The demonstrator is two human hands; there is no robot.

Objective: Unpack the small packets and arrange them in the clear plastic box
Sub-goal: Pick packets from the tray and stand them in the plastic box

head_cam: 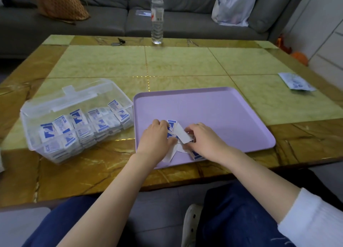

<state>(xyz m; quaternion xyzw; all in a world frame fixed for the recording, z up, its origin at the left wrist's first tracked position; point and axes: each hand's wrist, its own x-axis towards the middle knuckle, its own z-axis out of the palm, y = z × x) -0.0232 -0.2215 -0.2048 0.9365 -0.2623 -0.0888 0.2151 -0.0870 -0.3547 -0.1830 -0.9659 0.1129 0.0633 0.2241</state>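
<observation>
The small white and blue packets (182, 135) lie in a little heap on the near part of the flat purple plastic tray (222, 107). Both of your hands are on that heap. Your left hand (155, 137) has its fingers curled over the packets on its side. Your right hand (204, 139) has its fingers bent too, and it seems to pinch one white packet by its edge.

I think you are at the gathering step: you pull the loose packets together so you can lift them.

The clear plastic box (29, 128) stands open on the tabletop (185, 61), just beside the tray on your left. It already has many packets standing in rows, so it looks nearly full.

Next, I think you need to lift a small bunch, carry it left over the tray's rim, and slip it into a gap in the rows. Hold the bunch tight, because the packets look thin and slippery.

Farther off, a clear water bottle (157, 18) stands at the far edge, and a flat white wrapper (296, 81) lies at the right.
</observation>
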